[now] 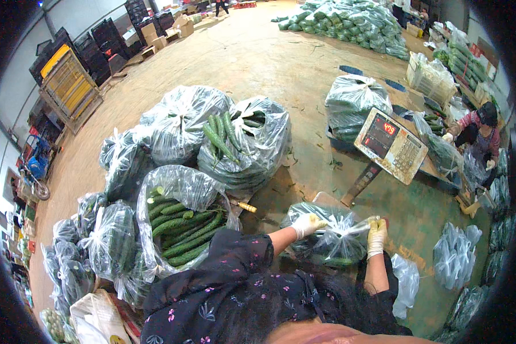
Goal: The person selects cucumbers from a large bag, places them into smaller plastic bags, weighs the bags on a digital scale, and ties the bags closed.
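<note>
A clear plastic bag of cucumbers (327,246) sits in front of me below the post of a digital scale. Its gathered neck is drawn out between my two gloved hands. My left hand (308,225) is closed on the plastic at the bag's left side. On the right, my right hand (377,236) grips the pulled end of the plastic. The scale's display head (390,144), with lit red digits and a keypad, tilts just beyond the bag. To my left stands an open plastic bag (183,176) full of long green cucumbers (192,232).
Several tied cucumber bags (180,117) crowd the left; loose cucumbers (219,136) lie on one. A yellow-handled tool (246,207) is beside the open bag. Empty plastic bags (457,255) hang at right. Another person (483,129) works farther right. A bag heap (350,26) lies far back.
</note>
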### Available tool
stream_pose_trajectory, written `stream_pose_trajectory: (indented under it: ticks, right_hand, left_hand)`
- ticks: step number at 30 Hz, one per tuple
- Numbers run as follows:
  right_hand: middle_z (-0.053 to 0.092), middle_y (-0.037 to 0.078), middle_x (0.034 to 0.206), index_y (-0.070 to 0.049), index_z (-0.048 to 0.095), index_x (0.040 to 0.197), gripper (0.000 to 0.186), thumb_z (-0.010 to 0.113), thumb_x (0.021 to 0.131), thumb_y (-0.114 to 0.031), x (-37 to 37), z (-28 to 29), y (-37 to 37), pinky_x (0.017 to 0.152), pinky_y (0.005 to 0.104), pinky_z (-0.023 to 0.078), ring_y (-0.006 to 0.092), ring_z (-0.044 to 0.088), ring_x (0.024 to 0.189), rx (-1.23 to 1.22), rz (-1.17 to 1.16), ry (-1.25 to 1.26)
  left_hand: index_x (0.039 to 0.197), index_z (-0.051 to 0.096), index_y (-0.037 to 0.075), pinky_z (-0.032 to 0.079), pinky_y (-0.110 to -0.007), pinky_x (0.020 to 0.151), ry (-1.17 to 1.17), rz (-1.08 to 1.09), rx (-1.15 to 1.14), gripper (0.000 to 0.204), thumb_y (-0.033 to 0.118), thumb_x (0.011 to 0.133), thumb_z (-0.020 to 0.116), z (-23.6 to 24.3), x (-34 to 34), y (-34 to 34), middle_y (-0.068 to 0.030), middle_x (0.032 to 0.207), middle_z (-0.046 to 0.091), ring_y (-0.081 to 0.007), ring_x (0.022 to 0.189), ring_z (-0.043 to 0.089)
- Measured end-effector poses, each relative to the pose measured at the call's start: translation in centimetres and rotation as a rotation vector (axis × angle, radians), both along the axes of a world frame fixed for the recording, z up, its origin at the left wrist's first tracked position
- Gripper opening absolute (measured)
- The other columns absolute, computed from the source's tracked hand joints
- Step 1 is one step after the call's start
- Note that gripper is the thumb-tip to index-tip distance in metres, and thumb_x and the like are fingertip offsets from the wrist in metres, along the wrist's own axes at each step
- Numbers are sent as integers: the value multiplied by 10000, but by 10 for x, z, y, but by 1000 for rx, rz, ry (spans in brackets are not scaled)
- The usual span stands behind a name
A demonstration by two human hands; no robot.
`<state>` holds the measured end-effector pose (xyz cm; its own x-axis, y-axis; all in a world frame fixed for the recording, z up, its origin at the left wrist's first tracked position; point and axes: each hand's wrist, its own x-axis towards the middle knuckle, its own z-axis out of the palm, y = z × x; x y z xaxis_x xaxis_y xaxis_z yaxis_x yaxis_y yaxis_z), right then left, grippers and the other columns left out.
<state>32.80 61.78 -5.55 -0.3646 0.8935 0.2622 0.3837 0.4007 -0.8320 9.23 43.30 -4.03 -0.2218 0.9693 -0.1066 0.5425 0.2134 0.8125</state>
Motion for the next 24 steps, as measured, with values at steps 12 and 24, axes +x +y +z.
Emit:
stream_pose_trajectory:
  ticks: [12, 24]
  right_hand:
    - [406, -7, 565, -97, 455, 838, 120, 499, 918, -175, -70, 162, -103, 457, 258, 380, 96, 390, 466, -831, 630, 790]
    - [274, -52, 452, -181, 419, 669, 225, 504, 859, -266, -13, 13, -46, 362, 278, 255, 106, 242, 347, -1449, -69, 805]
  left_hand:
    - [591, 496, 138, 441, -327, 650, -1321, 281, 151, 423, 397, 925, 487, 136, 22, -6, 15, 524, 447, -130, 521, 452]
    - [613, 459, 182, 351, -335, 563, -1585, 633, -122, 347, 369, 890, 550, 17, 18, -10, 25, 477, 337, -142, 451, 323]
